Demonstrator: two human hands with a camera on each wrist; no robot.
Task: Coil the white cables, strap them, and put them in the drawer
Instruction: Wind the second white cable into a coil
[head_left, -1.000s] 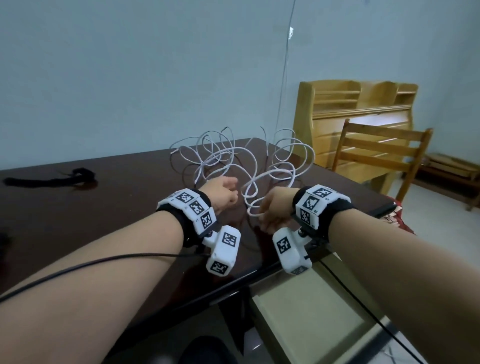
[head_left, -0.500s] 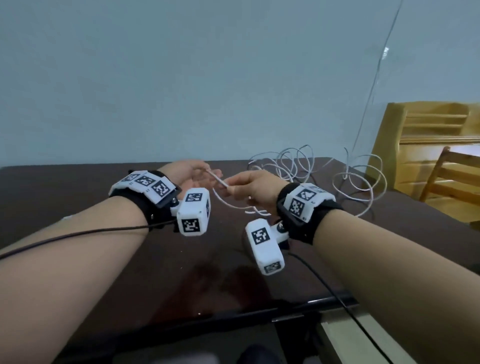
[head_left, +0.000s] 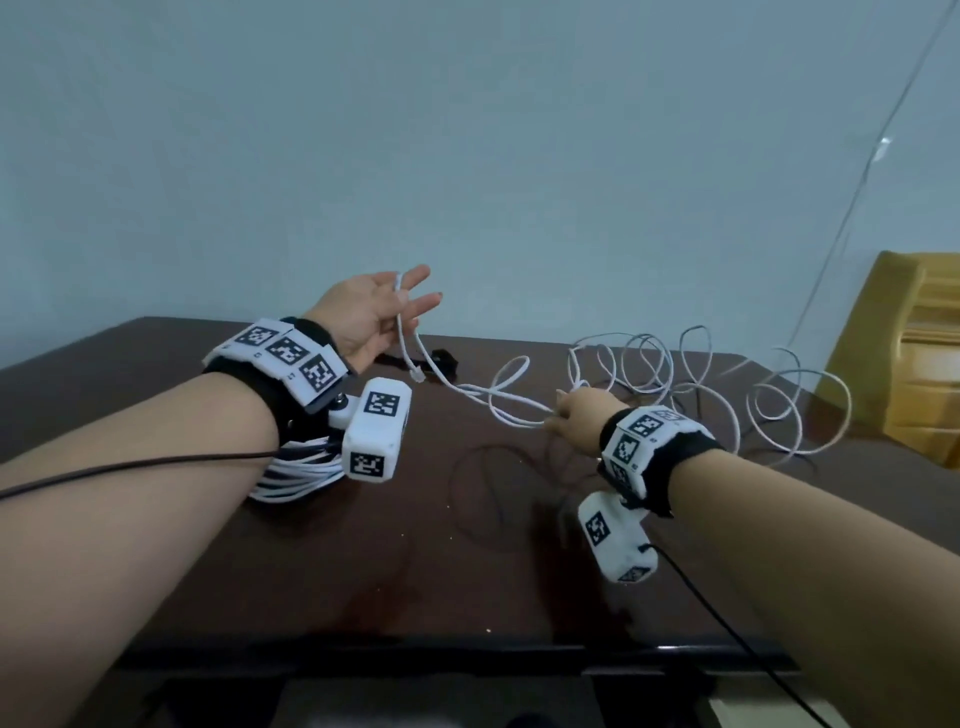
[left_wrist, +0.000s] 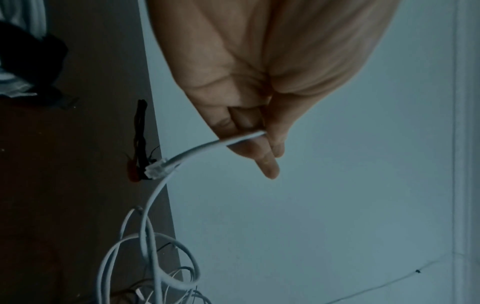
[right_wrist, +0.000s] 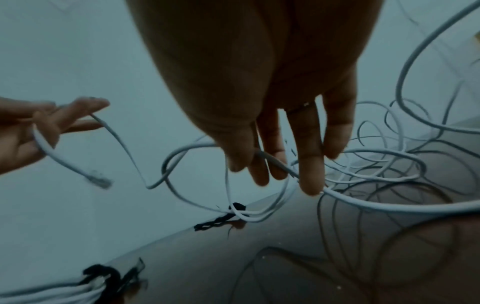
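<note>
My left hand (head_left: 408, 304) is raised above the dark table (head_left: 467, 561) and pinches the white cable (head_left: 470, 389) close to its end. The clear plug (head_left: 415, 375) dangles below the fingers. In the left wrist view the cable (left_wrist: 207, 148) leaves my left hand (left_wrist: 265, 148) and its plug (left_wrist: 158, 169) hangs free. My right hand (head_left: 563, 415) grips the same cable further along, low over the table; the right wrist view shows the strand (right_wrist: 275, 162) passing between its thumb and fingers (right_wrist: 310, 174). The remaining cable lies in loose loops (head_left: 727, 395) at the right.
A coiled white bundle (head_left: 296, 470), bound with a black strap (right_wrist: 103, 275), lies under my left wrist. A loose black strap (head_left: 441, 359) lies near the table's far edge. A wooden cabinet (head_left: 904, 353) stands at the right.
My hands have drawn apart: the left rose and went left with the cable end, the right slid rightward and down along the cable. The head view has swung left.
</note>
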